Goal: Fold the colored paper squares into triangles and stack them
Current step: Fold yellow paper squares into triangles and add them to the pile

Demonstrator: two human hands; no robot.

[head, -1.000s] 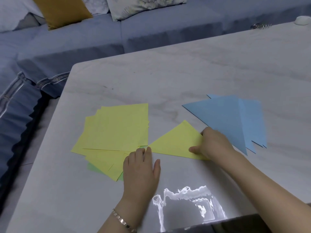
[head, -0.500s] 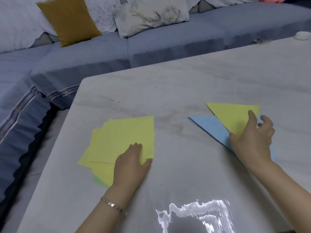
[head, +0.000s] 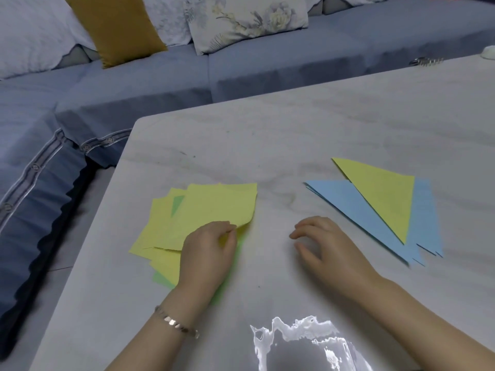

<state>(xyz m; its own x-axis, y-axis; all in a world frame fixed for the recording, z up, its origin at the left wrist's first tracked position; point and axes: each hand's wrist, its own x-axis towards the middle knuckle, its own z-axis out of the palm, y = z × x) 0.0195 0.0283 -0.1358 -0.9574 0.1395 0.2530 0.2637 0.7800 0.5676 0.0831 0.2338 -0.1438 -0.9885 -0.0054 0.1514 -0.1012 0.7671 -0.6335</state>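
Grey marble-look desk [head: 294,135], blue sofa [head: 267,68] behind it. Far right is the folded stack: 1 yellow triangle [head: 383,199] lying on the blue triangles [head: 356,212], fanned out rather than squared up. On the left is a loose pile of yellow squares [head: 160,231] with a green sheet [head: 177,206] peeking through, all unfolded. Left hand [head: 206,253] has its grip pinching the near right corner of the top yellow square [head: 217,207], which curls up off the pile. Right hand [head: 329,247] sits between pile and stack, fingers loosely curled, holding nothing. I'd say blue's done, yellow barely started.
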